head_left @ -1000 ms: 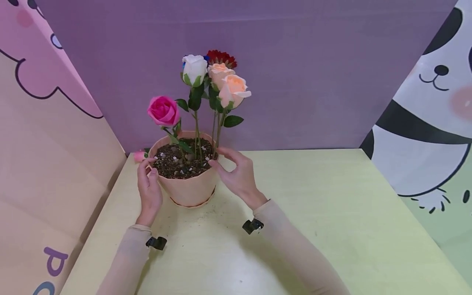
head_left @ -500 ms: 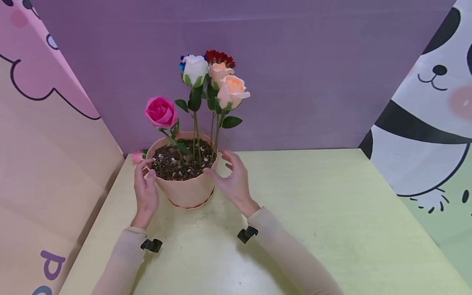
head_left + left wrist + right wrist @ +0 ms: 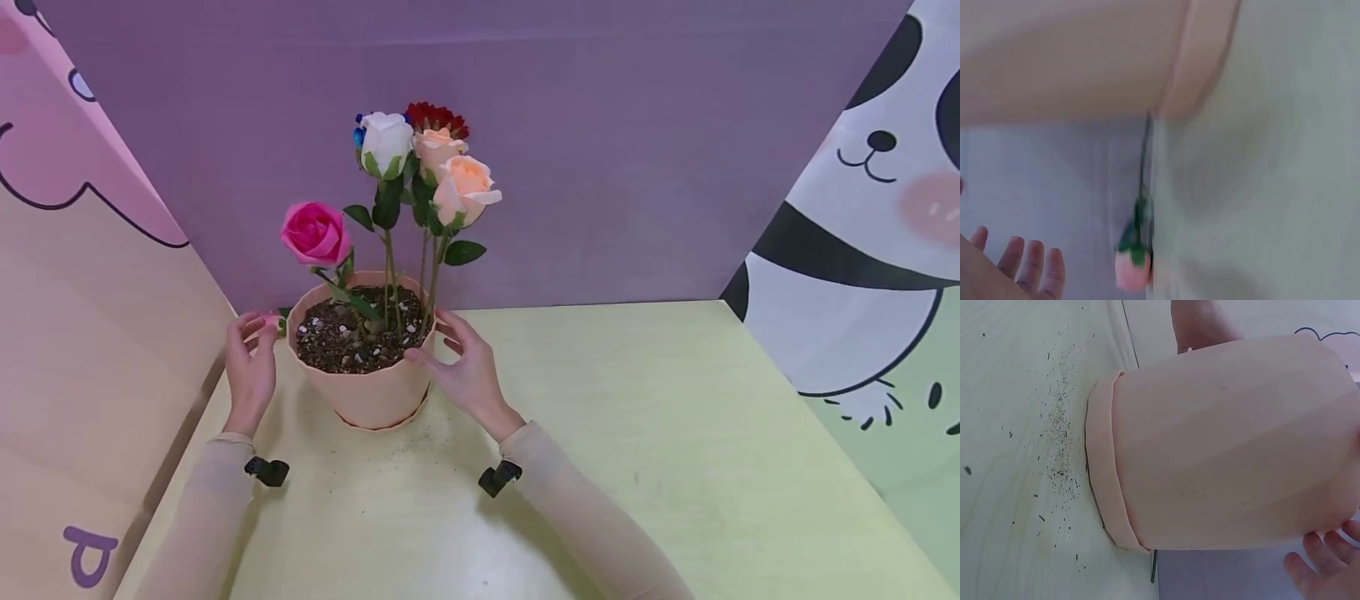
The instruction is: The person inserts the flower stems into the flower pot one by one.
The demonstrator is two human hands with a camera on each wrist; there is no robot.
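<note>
A pale peach flowerpot, filled with dark soil, stands at the back left of the table. A bright pink rose, a white rose, two peach roses and a dark red flower rise from it, with some blue behind. My right hand holds the pot's right side, thumb at the front rim and fingers curved behind. My left hand is apart from the pot, fingers spread, close to a pale pink rose lying behind the pot. Whether it touches this rose, I cannot tell.
Crumbs of soil lie on the table in front of the pot. A purple wall rises along the back edge. Printed panels stand at left and right, the left one close to my left hand.
My left hand has left the pot's rim and moved left toward the lying pale pink rose. The right hand has moved from beside the stems to the pot's side. The view has shifted slightly.
</note>
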